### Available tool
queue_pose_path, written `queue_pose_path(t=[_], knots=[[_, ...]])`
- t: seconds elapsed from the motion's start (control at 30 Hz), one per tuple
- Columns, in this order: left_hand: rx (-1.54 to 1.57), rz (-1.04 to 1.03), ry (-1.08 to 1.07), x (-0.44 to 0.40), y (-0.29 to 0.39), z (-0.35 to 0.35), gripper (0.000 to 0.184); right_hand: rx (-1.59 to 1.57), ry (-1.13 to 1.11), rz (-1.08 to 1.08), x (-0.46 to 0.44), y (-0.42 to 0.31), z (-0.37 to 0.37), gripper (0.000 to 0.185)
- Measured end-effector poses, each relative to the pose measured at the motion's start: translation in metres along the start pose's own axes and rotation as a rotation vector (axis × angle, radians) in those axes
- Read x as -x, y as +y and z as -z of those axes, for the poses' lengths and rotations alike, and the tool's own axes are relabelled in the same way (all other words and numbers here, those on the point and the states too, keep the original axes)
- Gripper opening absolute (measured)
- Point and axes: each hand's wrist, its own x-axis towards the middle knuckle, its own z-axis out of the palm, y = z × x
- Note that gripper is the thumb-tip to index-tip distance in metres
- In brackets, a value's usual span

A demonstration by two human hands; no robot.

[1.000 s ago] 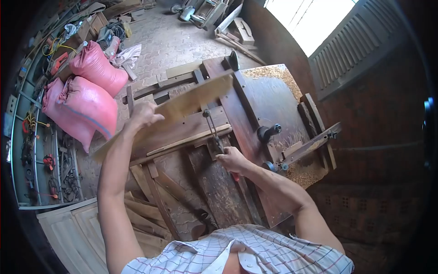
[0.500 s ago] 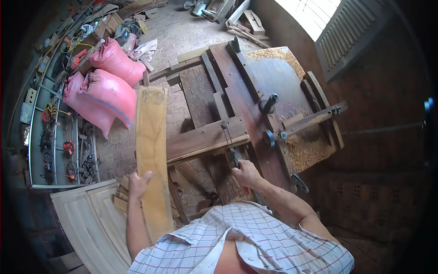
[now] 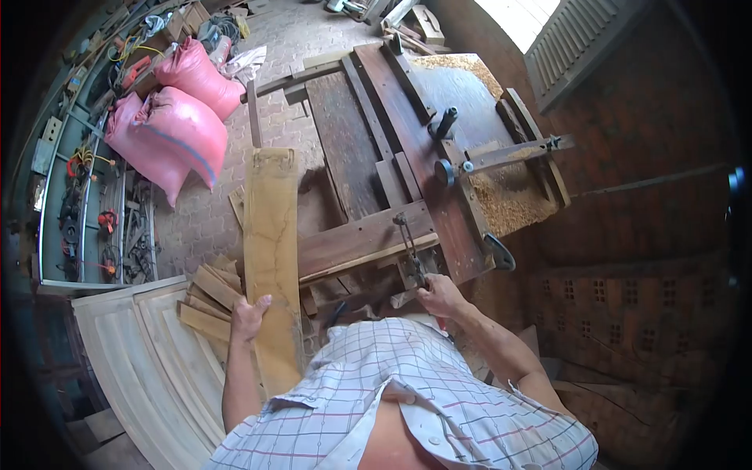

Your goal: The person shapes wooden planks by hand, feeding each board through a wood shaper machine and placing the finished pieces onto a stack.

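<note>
My left hand point(image 3: 249, 315) grips the left edge of a long, wide wooden board point(image 3: 271, 227), thumb on its face. The board stands lengthwise in front of me, its near end beside my shirt. My right hand point(image 3: 440, 296) is closed round the handle of a metal clamp-like tool point(image 3: 409, 247) at the near side of the wooden bench frame point(image 3: 360, 235). A thin light strip point(image 3: 368, 259) runs along that frame's near edge. Most of the handle is hidden by my fingers.
Pink sacks point(image 3: 184, 133) stand at the left, beside a metal rack point(image 3: 94, 227) of tools. A panelled door point(image 3: 149, 360) and wood offcuts point(image 3: 207, 301) lie at the lower left. The machine table point(image 3: 454, 102) carries sawdust, a black knob point(image 3: 446, 121) and a crossbar point(image 3: 517, 154).
The board has swung from slanting across the bench to lengthwise at my left, with my left hand moving nearer my body. My right hand stays on the tool. The view has shifted.
</note>
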Motion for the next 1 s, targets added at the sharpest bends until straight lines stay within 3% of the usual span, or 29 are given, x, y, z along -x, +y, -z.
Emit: queue_pose_path(t=[0.1, 0.37, 0.5, 0.53, 0.63, 0.8, 0.9, 1.0], knots=[[-0.074, -0.013, -0.070, -0.004, -0.015, -0.001, 0.047, 0.106, 0.211, 0.018, -0.004, 0.034, -0.029, 0.028], [-0.039, -0.061, -0.107, 0.011, -0.069, -0.001, 0.048, 0.187, 0.442, -0.167, 0.015, 0.020, -0.054, 0.030], [0.036, -0.041, -0.144, 0.028, -0.051, 0.011, 0.047, 0.085, 0.579, -0.087, 0.004, 0.048, -0.066, 0.024], [0.040, -0.039, -0.138, 0.031, -0.055, 0.014, 0.047, 0.090, 0.576, -0.083, 0.001, 0.053, -0.068, 0.024], [0.018, 0.016, -0.124, 0.028, -0.075, 0.024, 0.046, -0.304, 0.093, -0.339, -0.008, 0.049, -0.059, 0.020], [-0.088, -0.004, -0.044, 0.029, -0.121, 0.034, 0.048, -0.471, 0.026, -0.276, 0.010, 0.049, -0.053, 0.013], [0.191, 0.019, 0.010, 0.052, -0.119, 0.023, 0.049, 0.015, 0.441, 0.558, 0.013, 0.063, -0.075, 0.014], [0.176, 0.030, 0.068, 0.057, -0.158, 0.020, 0.049, -0.206, 0.547, 0.545, 0.007, 0.040, -0.080, 0.011]])
